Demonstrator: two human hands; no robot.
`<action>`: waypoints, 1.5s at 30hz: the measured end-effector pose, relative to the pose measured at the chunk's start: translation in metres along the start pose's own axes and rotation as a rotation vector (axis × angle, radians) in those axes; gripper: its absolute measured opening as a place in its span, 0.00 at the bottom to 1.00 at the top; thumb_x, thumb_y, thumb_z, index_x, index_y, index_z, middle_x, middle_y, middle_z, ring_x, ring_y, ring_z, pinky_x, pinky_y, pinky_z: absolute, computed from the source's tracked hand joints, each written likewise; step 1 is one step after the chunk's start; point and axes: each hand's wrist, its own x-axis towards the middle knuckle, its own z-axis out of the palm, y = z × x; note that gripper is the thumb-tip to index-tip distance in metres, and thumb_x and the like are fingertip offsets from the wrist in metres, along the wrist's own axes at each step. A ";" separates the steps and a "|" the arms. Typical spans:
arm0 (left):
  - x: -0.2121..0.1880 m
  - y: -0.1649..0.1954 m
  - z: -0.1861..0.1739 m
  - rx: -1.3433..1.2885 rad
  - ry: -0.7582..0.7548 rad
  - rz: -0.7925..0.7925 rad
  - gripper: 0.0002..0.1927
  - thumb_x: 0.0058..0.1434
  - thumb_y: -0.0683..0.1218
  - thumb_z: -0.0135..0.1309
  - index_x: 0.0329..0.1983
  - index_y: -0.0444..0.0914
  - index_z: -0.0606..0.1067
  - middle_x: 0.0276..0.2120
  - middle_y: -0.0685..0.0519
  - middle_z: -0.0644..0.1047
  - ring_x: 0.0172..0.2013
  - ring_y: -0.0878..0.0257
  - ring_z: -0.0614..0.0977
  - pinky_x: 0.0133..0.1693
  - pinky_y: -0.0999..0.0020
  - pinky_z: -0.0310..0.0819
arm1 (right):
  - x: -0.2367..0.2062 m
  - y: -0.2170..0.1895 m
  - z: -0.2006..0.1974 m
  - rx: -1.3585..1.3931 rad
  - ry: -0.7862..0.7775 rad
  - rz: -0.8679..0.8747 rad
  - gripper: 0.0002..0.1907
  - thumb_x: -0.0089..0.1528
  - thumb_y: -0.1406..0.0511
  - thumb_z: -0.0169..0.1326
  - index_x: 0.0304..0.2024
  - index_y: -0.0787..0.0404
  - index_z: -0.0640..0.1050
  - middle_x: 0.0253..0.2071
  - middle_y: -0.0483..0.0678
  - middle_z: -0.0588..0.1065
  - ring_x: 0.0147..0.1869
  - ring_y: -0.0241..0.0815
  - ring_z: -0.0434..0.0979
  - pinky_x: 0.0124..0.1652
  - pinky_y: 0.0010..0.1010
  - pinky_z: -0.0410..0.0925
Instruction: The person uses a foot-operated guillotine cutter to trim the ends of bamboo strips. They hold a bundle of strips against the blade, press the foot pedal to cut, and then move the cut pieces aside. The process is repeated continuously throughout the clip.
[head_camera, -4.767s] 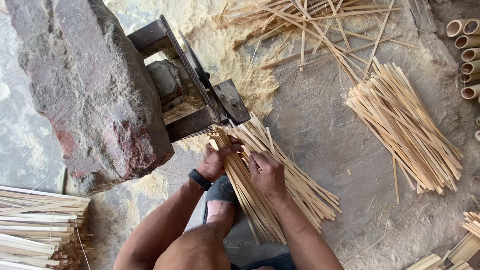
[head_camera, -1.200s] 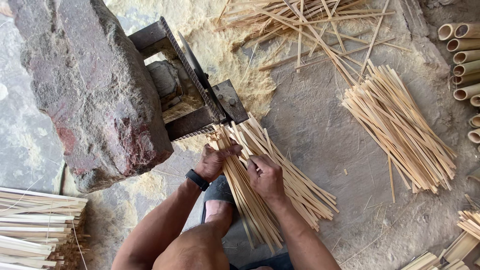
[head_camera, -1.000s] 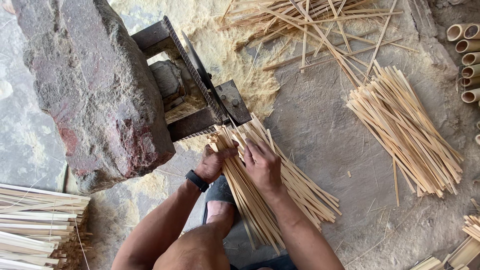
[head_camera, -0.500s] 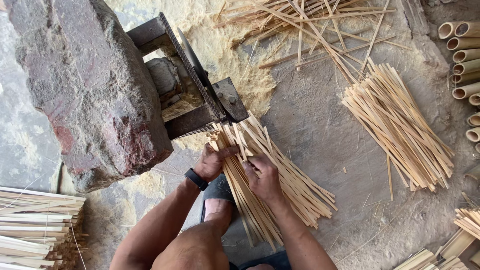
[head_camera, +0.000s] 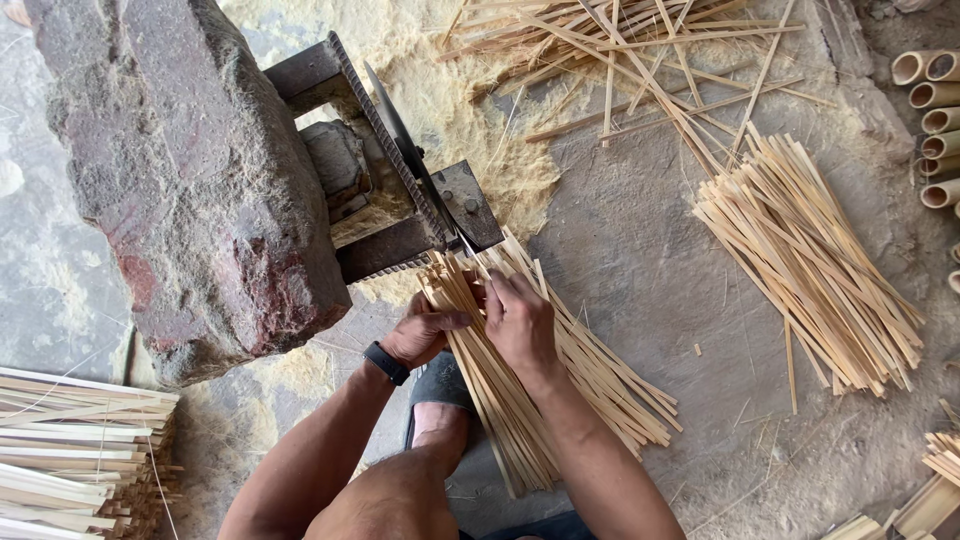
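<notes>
- Head view: a rough grey concrete floor is seen from above, dusted with pale sawdust that is heaped thickest around the cutting machine.
- A large reddish-grey stone block is set at the left, and a dark metal frame with a saw blade is lodged against its right side.
- A bundle of thin bamboo strips is laid on the floor directly below the blade, its upper ends just at the frame and its length fanned toward the lower right.
- The left hand is curled around the upper left part of the bundle, fingers closed on several strips; a black wristband is worn on that wrist.
- The right hand is pressed flat on top of the same strips just beside the left, fingers bent over them; how firmly they are clasped cannot be told.
- A foot in a dark sandal is placed under the forearms, touching the bundle's left edge.
- A second, neater pile of strips is spread well apart to the right.
- Loose, crossed strips are scattered at the top.
- Round bamboo tube ends are stacked at the right edge.
- Flat stacked slats are piled at the lower left.
</notes>
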 end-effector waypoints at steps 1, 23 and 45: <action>0.000 -0.002 -0.005 0.028 0.001 0.020 0.30 0.55 0.36 0.62 0.62 0.35 0.70 0.51 0.47 0.80 0.54 0.54 0.81 0.60 0.53 0.75 | 0.007 -0.001 0.007 -0.008 -0.011 0.013 0.10 0.66 0.72 0.54 0.48 0.73 0.80 0.32 0.54 0.78 0.25 0.39 0.77 0.19 0.26 0.70; 0.003 -0.004 0.012 0.053 0.205 0.007 0.17 0.57 0.38 0.65 0.50 0.31 0.79 0.46 0.43 0.84 0.46 0.55 0.86 0.47 0.60 0.85 | -0.049 0.004 -0.037 -0.013 -0.013 0.068 0.11 0.65 0.72 0.56 0.48 0.73 0.82 0.27 0.53 0.78 0.21 0.36 0.76 0.14 0.22 0.66; 0.005 -0.006 0.018 -0.096 0.092 0.121 0.11 0.62 0.38 0.62 0.47 0.32 0.77 0.39 0.44 0.83 0.40 0.53 0.86 0.46 0.54 0.83 | -0.047 -0.003 -0.028 0.029 -0.029 0.012 0.09 0.67 0.71 0.54 0.48 0.70 0.80 0.35 0.53 0.78 0.28 0.36 0.79 0.23 0.18 0.70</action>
